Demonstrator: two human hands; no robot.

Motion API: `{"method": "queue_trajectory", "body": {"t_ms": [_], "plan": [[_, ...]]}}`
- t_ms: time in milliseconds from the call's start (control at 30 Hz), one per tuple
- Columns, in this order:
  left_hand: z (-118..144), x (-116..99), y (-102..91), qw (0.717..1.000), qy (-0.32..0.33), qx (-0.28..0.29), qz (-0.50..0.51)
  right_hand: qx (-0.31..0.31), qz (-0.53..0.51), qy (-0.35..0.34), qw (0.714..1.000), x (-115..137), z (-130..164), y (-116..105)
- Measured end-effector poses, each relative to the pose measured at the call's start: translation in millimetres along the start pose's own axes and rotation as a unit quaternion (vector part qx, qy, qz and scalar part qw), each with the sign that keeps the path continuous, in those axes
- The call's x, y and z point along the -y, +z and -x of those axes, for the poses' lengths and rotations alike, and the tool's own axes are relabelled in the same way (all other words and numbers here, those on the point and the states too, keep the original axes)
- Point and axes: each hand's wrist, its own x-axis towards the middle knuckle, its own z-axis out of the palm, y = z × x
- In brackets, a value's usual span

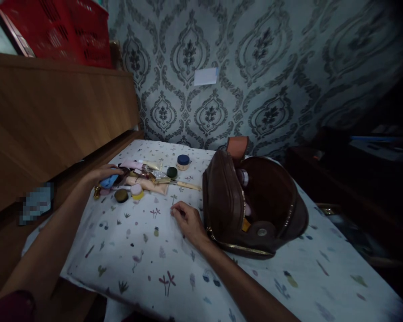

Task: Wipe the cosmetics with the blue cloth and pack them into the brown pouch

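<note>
At the left of the table, my left hand (106, 172) reaches into a pile of cosmetics, fingers bent down over a dark item (123, 175) whose kind I cannot make out. A blue packet (109, 181) lies right under that hand. Beside it are a peach tube (147, 184), a pink tube (131, 165), a dark round-lidded jar (121, 195) and a yellow jar with a pale lid (137, 191). My right hand (189, 222) rests with curled fingers on the cloth, nothing visible in it. Close to its right stands an unzipped brown bag (223, 197) with several items inside.
A navy-lidded jar (183, 162) and a small dark green jar (172, 172) stand behind the pile. A slim pale-handled tool (189, 185) points toward the bag. To the left is a wooden cabinet (60, 103) with a red basket (60, 33) on top. Patterned wallpaper (210, 114) covers the back wall.
</note>
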Motion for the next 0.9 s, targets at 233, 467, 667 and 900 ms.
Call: {"method": "queue_trajectory", "body": {"t_ms": [233,467,667,900], "plan": [[29,-1,-10.9,0.978,0.012,0.099,0.185,0.000,0.003,-0.006,1.000,1,2,-1],[75,-56,23.2,0.953,0.195,0.134,0.188,-0.016,-0.100,0.042,0.994,0,-1,2],[114,-84,77.1,0.898,0.374,0.226,0.060,-0.079,-0.133,0.104,0.982,0,-3,2],[100,-81,79.9,0.891,0.351,0.285,0.037,-0.087,-0.072,0.067,0.991,3,3,-1]]}}
